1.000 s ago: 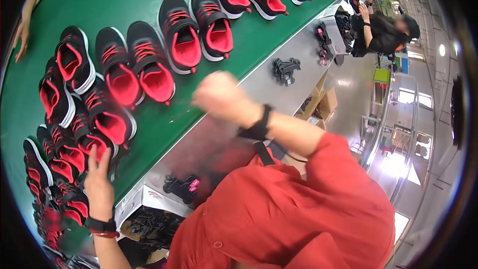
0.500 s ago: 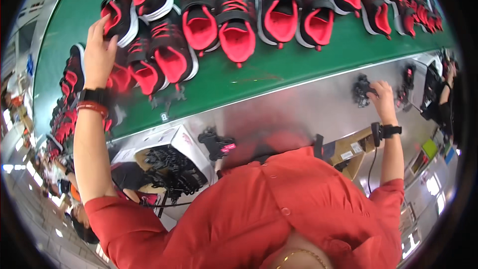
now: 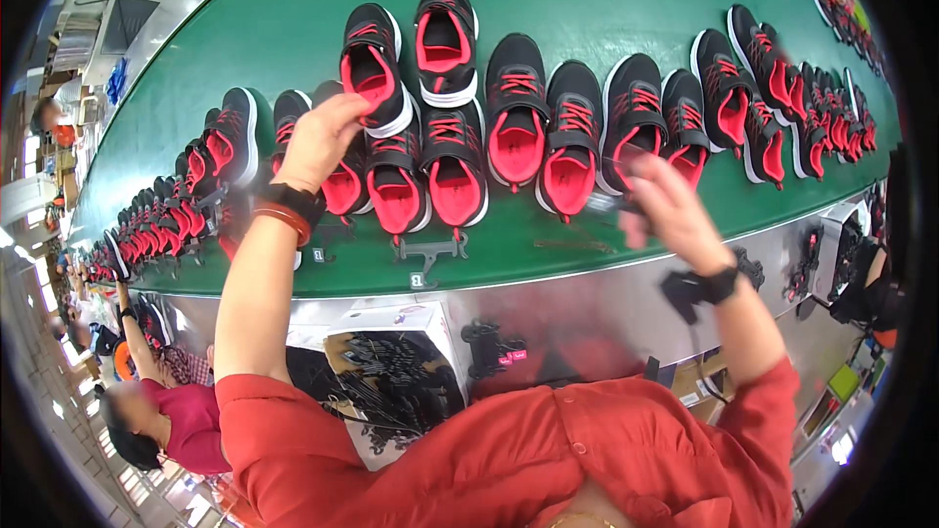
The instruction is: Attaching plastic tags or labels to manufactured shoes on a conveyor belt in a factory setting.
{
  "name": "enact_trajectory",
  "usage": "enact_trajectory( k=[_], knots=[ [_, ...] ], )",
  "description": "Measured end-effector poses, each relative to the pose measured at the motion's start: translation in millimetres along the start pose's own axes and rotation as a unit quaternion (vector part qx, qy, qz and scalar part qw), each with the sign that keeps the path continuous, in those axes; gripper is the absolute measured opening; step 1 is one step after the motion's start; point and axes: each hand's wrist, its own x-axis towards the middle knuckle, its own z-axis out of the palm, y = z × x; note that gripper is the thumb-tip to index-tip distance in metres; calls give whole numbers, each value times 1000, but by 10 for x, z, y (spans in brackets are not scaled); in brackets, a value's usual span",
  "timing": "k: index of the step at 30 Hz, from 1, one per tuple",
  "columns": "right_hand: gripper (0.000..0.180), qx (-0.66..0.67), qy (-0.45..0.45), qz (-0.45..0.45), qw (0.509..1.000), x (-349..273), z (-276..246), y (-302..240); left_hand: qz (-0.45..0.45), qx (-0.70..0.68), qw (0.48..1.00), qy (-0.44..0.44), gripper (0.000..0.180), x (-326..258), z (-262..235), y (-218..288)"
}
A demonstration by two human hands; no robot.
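**Black-and-red shoe at the belt: left hand on it, right hand blurred**

The black-and-red shoe [image 3: 372, 64] lies on the green conveyor belt [image 3: 606, 0], in the front row of pairs, just beside a second shoe [image 3: 445, 39] with its red lining facing up. It is met at its near end by the left hand [image 3: 318, 142], whose fingers are curled over the heel; a firm grasp cannot be confirmed. A risk is judged: a loose hold could let the shoe tip against its neighbour and disorder the row. The left forearm is extended up from the lower edge, with a dark wristband worn. The right hand [image 3: 665, 205] is raised above the belt's near edge, motion-blurred; a small dark item appears pinched, but the closure cannot be told. A black hanger [image 3: 430, 256] lies flat below the shoes.
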Motion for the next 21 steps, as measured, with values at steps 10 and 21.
enact_trajectory(
  k=[10, 21],
  knots=[
    [20, 113, -98, -60, 987, 1180, 2152, -150, -1, 53, 998, 22, 25, -258, 23, 174],
    [19, 181, -56, -90, 978, 1024, 2301, 45, 42, 113, 991, 64, 17, -405, 110, 204]
  ],
)
